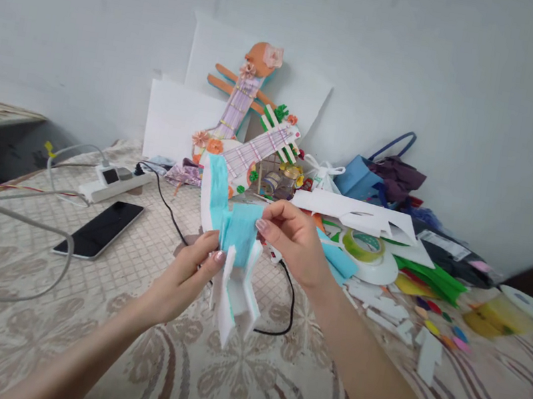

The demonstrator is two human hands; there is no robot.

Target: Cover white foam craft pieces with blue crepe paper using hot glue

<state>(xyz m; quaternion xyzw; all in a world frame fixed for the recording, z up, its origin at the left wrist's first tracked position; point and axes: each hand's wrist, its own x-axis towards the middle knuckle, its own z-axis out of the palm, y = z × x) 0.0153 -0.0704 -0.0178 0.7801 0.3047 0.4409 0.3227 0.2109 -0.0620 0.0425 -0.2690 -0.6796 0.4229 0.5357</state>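
A white foam-board craft piece [237, 295], partly covered in blue crepe paper [242, 226], is held up above the table in front of me. Its lower part is an open white channel with bent side walls, and a blue-faced curved arm [217, 185] rises at its upper left. My left hand [186, 274] is closed on the left side of the piece, thumb and fingers pinching it. At the upper right, my right hand [293, 237] pinches the edge of the blue crepe paper between thumb and finger.
A phone [99, 230], a power strip [117, 186] and cables lie left. Decorated instrument-shaped crafts [241, 104] lean at the back. Rightward are green tape [363, 245], white board [355, 213], foam scraps [430, 357] and a yellowish tub [501, 317]. A black cable [292, 298] runs behind the piece.
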